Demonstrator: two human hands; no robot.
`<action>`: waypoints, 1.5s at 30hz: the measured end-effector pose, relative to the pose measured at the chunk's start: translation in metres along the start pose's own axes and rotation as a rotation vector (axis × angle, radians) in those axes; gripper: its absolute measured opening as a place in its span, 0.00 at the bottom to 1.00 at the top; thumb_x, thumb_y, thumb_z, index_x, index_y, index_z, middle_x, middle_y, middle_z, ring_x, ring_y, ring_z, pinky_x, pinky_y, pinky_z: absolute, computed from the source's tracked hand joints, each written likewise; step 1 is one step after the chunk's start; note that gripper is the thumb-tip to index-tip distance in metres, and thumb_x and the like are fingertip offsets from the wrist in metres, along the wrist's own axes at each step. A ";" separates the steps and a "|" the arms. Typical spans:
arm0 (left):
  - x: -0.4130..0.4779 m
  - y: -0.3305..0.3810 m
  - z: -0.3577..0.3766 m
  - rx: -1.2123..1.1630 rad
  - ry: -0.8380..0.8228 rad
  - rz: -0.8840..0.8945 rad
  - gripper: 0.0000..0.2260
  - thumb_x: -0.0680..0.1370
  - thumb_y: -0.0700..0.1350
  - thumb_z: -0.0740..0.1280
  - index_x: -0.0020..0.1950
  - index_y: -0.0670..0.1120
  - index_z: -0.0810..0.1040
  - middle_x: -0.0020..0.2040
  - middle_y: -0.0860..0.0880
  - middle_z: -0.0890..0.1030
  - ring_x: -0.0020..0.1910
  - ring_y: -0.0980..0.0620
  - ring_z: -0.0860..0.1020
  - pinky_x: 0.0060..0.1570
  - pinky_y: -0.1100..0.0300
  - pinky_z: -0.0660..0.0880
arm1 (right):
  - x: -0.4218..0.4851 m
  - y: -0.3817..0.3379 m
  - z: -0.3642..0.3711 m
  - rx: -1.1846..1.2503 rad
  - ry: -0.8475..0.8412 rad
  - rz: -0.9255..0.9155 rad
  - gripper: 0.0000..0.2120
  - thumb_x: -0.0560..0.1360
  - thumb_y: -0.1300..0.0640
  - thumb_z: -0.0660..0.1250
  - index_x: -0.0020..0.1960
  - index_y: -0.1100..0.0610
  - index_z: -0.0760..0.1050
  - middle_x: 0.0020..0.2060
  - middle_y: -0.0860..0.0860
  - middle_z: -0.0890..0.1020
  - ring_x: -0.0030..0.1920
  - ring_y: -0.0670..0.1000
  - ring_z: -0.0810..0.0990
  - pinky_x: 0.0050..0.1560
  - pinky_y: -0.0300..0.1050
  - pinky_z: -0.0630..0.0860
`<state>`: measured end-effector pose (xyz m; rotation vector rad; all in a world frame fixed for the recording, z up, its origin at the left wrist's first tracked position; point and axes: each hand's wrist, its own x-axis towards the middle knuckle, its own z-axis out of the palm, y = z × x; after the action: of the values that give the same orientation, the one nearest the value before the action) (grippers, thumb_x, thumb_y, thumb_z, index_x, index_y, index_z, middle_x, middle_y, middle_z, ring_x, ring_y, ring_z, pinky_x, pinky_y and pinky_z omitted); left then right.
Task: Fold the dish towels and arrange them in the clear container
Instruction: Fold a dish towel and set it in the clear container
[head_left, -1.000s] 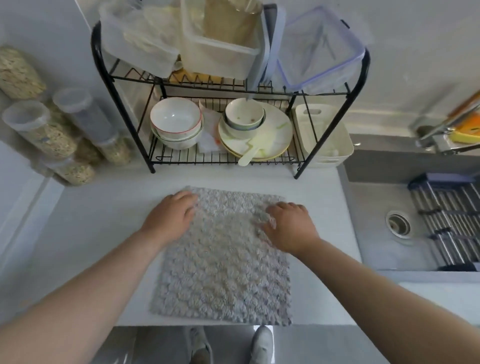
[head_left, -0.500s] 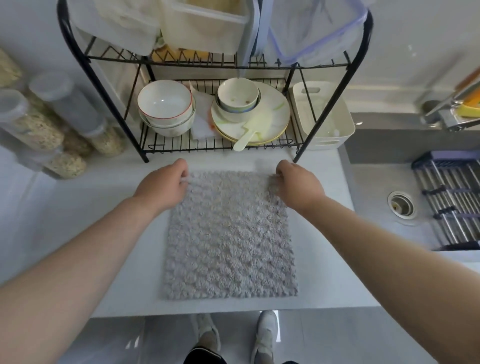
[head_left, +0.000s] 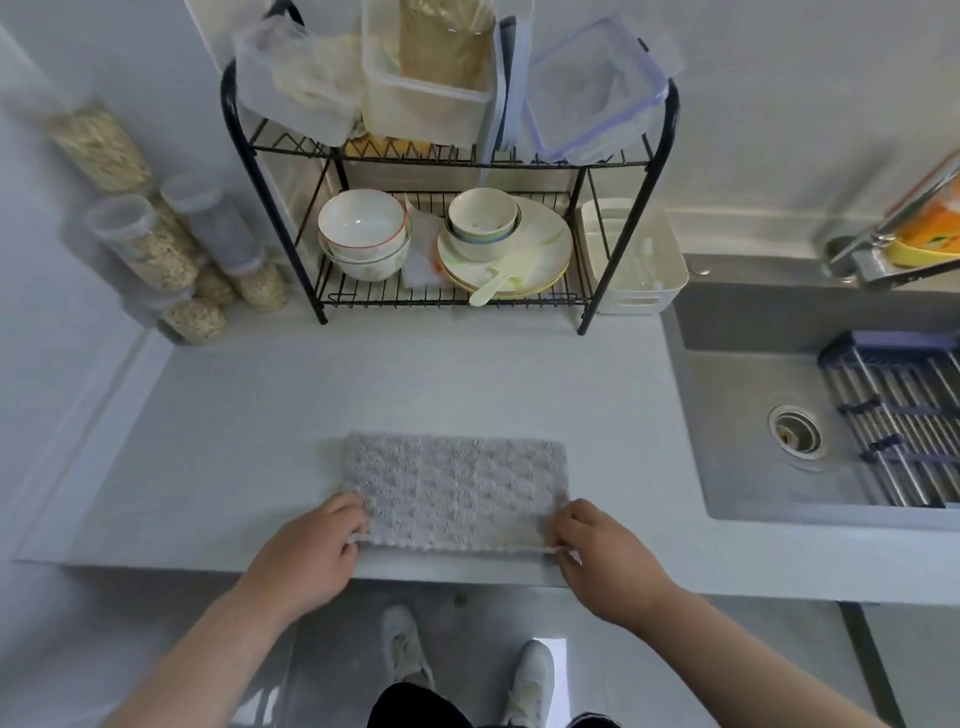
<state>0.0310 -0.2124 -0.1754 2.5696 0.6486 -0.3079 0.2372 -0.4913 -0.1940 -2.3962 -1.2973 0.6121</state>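
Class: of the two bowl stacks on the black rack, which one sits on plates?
The right stack, resting on the plates; the red-rimmed left stack stands on the wire shelf.

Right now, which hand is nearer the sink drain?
Right. The right hand pinches the folded towel's near-right corner, on the side toward the sink drain. The left hand pinches the near-left corner, with the whole towel between it and the drain.
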 end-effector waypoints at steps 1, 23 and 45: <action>0.000 -0.002 0.002 0.015 0.006 0.007 0.04 0.77 0.42 0.62 0.46 0.50 0.74 0.58 0.61 0.70 0.47 0.57 0.76 0.45 0.62 0.73 | 0.001 0.001 0.001 -0.047 -0.021 -0.014 0.08 0.74 0.57 0.61 0.47 0.57 0.78 0.49 0.51 0.76 0.48 0.54 0.77 0.47 0.45 0.75; 0.076 0.058 0.031 0.266 -0.073 0.004 0.47 0.65 0.77 0.57 0.78 0.61 0.42 0.78 0.54 0.36 0.76 0.50 0.34 0.73 0.49 0.32 | 0.073 -0.006 -0.052 1.060 0.069 0.898 0.02 0.72 0.64 0.66 0.43 0.60 0.73 0.38 0.58 0.76 0.38 0.56 0.75 0.39 0.49 0.75; 0.084 -0.003 0.035 0.182 0.226 -0.023 0.30 0.75 0.60 0.53 0.74 0.48 0.67 0.76 0.45 0.64 0.75 0.46 0.61 0.74 0.54 0.44 | 0.131 -0.088 -0.053 0.468 0.088 0.390 0.08 0.73 0.58 0.65 0.44 0.54 0.64 0.40 0.52 0.77 0.35 0.53 0.77 0.34 0.53 0.80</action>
<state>0.0988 -0.1941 -0.2341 2.7986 0.7622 -0.0873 0.2674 -0.3395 -0.1329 -2.2463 -0.5635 0.8014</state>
